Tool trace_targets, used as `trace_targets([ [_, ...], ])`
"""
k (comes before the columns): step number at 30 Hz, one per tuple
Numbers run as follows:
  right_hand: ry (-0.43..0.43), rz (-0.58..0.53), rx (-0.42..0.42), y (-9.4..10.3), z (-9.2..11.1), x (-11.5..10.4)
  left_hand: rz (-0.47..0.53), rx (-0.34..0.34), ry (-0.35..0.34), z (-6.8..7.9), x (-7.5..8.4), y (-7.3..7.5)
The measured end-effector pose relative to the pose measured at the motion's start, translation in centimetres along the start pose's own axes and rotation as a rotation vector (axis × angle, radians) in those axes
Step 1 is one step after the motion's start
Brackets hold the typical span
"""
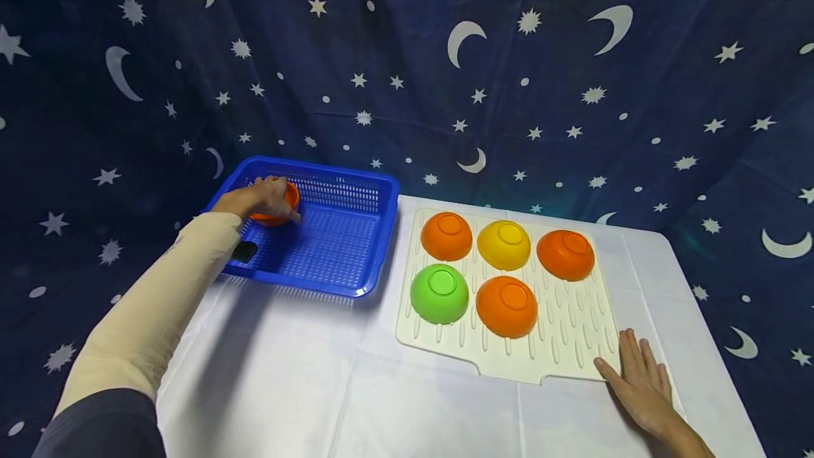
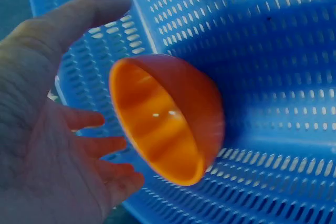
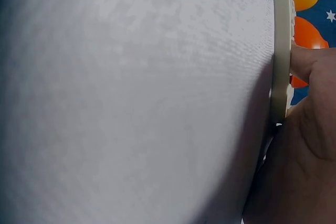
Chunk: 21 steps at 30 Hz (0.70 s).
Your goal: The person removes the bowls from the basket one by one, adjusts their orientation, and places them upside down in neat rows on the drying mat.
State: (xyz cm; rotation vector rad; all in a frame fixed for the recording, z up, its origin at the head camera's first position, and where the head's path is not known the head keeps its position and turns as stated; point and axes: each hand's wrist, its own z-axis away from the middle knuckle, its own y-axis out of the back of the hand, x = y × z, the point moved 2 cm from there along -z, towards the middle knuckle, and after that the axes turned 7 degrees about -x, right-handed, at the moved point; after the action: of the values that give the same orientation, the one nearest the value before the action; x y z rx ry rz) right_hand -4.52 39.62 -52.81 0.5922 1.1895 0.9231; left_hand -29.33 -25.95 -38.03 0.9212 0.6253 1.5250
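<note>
My left hand [image 1: 267,196] reaches into a blue plastic basket [image 1: 378,232], over an orange bowl [image 1: 292,195] in its back left part. In the left wrist view the bowl [image 2: 202,103] lies tipped on its side, its hollow facing the palm. Thumb and fingers stand spread at its rim, with a gap between them and the bowl. My right hand [image 1: 639,387] lies with straight fingers at the front right corner of a cream draining mat [image 1: 575,324], the thumb over its edge. The right wrist view shows that thumb against the mat's edge [image 3: 282,51].
Upside down on the mat sit several bowls: a green bowl [image 1: 439,294], a yellow bowl [image 1: 504,244] and orange ones, such as the front orange bowl [image 1: 506,306]. A white cloth [image 1: 286,373] covers the table. Behind hangs a dark blue star-patterned curtain [image 1: 407,112].
</note>
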Motion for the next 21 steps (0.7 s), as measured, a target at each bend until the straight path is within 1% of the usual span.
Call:
trace_targets([
  [2, 0.005, -0.005, 0.002, -0.2, 0.0, 0.1, 0.007, 0.003, 0.033, -0.3, -0.6, -0.3],
  [5, 0.014, -0.01, 0.007, -0.4, 0.0, 0.2, 0.018, 0.021, 0.059, -0.7, -1.4, -0.8],
  [8, 0.019, -0.016, 0.004, -0.4, 0.0, 0.1, 0.039, 0.037, 0.071, -0.8, -2.2, -1.2],
  [11, 0.014, -0.016, -0.008, -0.3, 0.0, 0.0, 0.037, 0.048, 0.062, -0.7, -2.7, -1.5],
  [15, -0.005, -0.001, -0.016, -0.1, 0.1, -0.3, 0.027, 0.065, 0.04, -0.6, -2.7, -1.6],
  [17, -0.012, 0.006, -0.018, -0.1, 0.1, -0.4, 0.04, 0.069, 0.035, -0.6, -2.5, -1.6],
  [21, -0.02, 0.006, -0.018, 0.1, 0.1, -0.5, 0.069, 0.042, 0.028, -0.6, -2.2, -1.5],
])
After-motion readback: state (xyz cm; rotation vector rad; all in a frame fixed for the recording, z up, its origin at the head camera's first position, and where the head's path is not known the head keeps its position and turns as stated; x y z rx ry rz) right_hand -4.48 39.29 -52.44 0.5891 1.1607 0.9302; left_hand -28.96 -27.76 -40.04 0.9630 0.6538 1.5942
